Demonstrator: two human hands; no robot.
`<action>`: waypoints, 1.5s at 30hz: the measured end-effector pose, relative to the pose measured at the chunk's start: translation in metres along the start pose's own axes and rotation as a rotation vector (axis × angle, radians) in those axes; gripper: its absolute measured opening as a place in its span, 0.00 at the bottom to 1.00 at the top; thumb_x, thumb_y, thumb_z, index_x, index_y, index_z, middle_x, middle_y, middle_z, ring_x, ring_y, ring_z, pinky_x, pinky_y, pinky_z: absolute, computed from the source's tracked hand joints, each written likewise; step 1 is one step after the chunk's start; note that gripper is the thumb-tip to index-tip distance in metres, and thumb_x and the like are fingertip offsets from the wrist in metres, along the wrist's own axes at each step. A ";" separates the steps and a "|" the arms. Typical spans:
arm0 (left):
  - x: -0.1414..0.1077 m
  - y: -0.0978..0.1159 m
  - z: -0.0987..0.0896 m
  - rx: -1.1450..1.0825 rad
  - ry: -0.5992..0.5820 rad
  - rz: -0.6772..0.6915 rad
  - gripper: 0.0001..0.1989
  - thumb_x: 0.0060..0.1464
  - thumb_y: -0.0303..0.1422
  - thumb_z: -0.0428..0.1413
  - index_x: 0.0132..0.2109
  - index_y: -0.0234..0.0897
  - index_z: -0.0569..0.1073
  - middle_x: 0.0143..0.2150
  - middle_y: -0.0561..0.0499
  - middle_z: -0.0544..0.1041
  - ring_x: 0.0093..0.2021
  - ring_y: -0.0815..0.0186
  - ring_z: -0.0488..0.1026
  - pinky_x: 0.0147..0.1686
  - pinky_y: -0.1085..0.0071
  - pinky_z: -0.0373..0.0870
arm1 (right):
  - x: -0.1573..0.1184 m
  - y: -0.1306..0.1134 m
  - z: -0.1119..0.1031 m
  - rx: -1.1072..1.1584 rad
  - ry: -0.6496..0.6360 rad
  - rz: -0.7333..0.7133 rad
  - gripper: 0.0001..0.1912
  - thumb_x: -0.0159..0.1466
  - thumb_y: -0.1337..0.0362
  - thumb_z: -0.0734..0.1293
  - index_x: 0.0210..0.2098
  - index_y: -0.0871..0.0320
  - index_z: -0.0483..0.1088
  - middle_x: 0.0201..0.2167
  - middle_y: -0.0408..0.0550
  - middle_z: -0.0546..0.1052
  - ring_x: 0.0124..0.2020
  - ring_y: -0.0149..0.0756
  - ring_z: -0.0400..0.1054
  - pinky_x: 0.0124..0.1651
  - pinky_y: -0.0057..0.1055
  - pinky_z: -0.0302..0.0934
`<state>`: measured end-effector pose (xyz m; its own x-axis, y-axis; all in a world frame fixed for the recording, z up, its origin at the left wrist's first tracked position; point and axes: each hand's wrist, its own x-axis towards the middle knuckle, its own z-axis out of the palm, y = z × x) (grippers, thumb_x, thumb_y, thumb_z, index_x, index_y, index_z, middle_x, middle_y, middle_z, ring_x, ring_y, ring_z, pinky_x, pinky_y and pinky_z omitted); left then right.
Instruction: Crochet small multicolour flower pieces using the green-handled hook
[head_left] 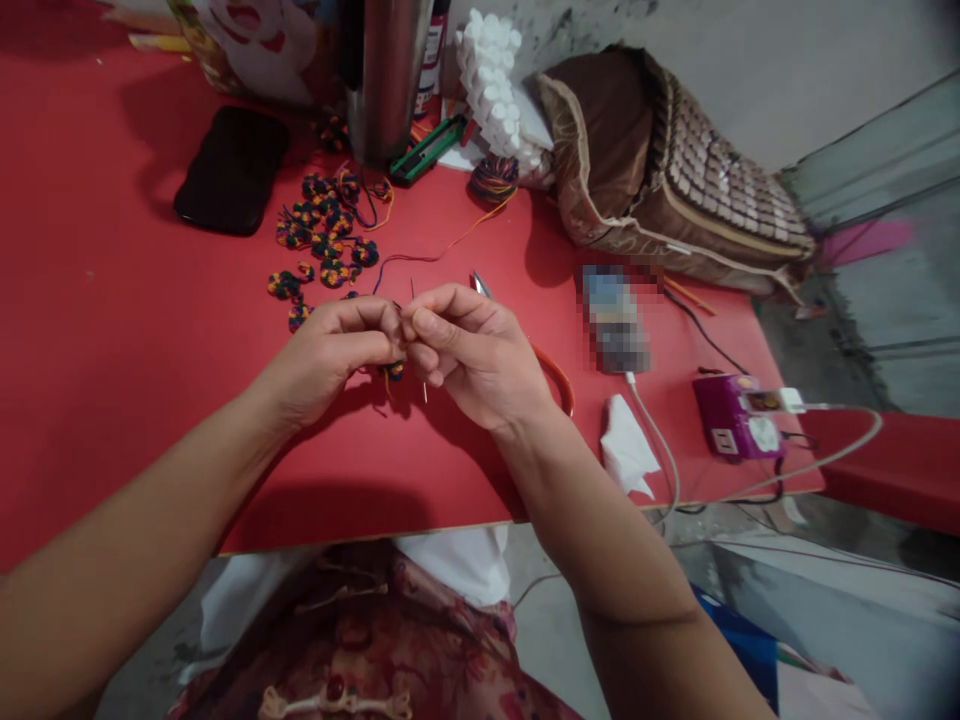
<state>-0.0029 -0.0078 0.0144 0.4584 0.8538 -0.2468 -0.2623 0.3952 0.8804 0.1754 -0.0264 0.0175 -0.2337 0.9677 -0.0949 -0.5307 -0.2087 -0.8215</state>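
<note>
Close together above the red table (322, 500), both my hands have their fingers pinched. My left hand (341, 350) is closed on a dark multicoloured crocheted piece (393, 371), which hangs partly below the fingertips. My right hand (476, 350) touches the left fingertips and is closed on a thin metal needle or hook, whose lower end (425, 392) sticks out under the fingers. Several similar small crocheted flowers (330, 240) lie beyond my left hand. A thin yarn strand (420, 258) runs from the hands to a small multicoloured yarn ball (495, 178).
A black phone (232, 170) lies at the back left. Behind are a metal flask (390, 80), a green cutter (427, 150) and a brown cushion (675, 170). Orange-handled scissors (556, 380), a charging phone (616, 320), white tissue (628, 447) and a purple power box (724, 415) lie rightward.
</note>
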 end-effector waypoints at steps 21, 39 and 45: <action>0.005 0.006 -0.005 -0.212 0.037 0.069 0.26 0.39 0.31 0.89 0.42 0.36 0.86 0.35 0.53 0.85 0.32 0.71 0.81 0.35 0.78 0.81 | 0.000 -0.008 -0.004 -0.150 0.087 0.084 0.27 0.55 0.50 0.93 0.38 0.56 0.79 0.24 0.33 0.76 0.20 0.21 0.59 0.22 0.23 0.55; -0.003 0.016 -0.003 0.243 0.029 0.240 0.25 0.44 0.24 0.72 0.51 0.40 0.82 0.39 0.53 0.81 0.40 0.64 0.77 0.43 0.70 0.77 | 0.001 -0.007 -0.014 -0.163 -0.046 0.089 0.21 0.58 0.61 0.91 0.35 0.57 0.78 0.24 0.33 0.77 0.19 0.20 0.62 0.23 0.23 0.59; -0.001 0.015 -0.007 0.233 0.017 0.219 0.24 0.44 0.25 0.73 0.51 0.40 0.84 0.41 0.52 0.83 0.41 0.64 0.78 0.44 0.70 0.78 | 0.004 -0.007 -0.015 -0.054 -0.022 0.123 0.24 0.54 0.61 0.93 0.37 0.56 0.78 0.25 0.32 0.77 0.20 0.19 0.58 0.24 0.22 0.54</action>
<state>-0.0133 -0.0006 0.0246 0.3980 0.9163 -0.0457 -0.1507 0.1144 0.9819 0.1904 -0.0184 0.0147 -0.3124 0.9318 -0.1849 -0.4528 -0.3171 -0.8333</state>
